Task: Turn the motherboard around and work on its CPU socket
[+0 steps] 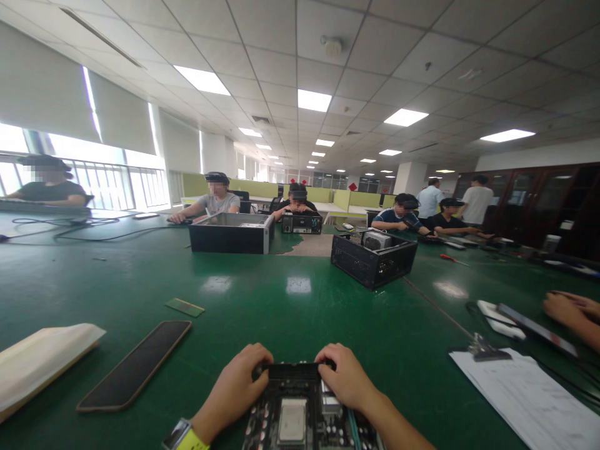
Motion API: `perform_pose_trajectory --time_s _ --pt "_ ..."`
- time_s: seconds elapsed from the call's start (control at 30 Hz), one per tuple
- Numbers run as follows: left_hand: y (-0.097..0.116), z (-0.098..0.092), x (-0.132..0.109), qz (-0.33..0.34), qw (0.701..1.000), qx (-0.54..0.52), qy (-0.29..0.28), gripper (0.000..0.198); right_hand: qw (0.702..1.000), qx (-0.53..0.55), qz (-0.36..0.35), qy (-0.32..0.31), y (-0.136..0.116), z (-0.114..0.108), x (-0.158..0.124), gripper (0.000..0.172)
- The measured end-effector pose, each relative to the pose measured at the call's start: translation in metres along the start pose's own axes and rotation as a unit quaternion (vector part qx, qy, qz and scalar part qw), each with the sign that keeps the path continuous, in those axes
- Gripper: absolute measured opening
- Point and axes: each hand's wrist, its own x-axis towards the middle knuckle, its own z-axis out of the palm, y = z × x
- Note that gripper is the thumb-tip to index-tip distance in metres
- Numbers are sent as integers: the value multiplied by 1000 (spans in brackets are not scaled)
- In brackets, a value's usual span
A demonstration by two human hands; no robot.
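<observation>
A dark motherboard (269,415) lies close to me at the bottom of the view, its near part cut off by the frame. Near its middle sits a square, silver-topped processor (292,422). A black strip (294,370) runs along the far edge; whether it is part of the board I cannot tell. My left hand (237,384) curls its fingers and thumb around the far left corner. At the far right corner, beside a silver heatsink (330,403), my right hand (349,378) grips likewise. The fingertips are partly hidden behind the edge.
Left are a phone (135,365), a green memory stick (184,307) and a pale packet (44,359). Right lies a clipboard with papers (529,394), near another person's hands (572,312). Computer cases (229,237) (372,259) stand farther back on the green table (262,300), with several people beyond.
</observation>
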Motion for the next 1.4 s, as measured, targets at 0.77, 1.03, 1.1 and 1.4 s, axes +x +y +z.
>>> perform_pose_trajectory --time_s 0.77,1.03,1.1,1.4 --pt "-1 -3 -1 -13 1000 25 4 13 1000 2 2 -1 0 -1 0 20" --pt "-1 -3 -3 -10 1000 3 7 13 1000 -1 7 -8 -4 -4 1 23" --pt "-1 -3 -3 -3 1000 1 8 13 1000 -2 7 -9 -5 -5 1 23" --pt "-3 -2 0 8 1000 5 10 13 1000 16 -3 11 -3 -4 1 22"
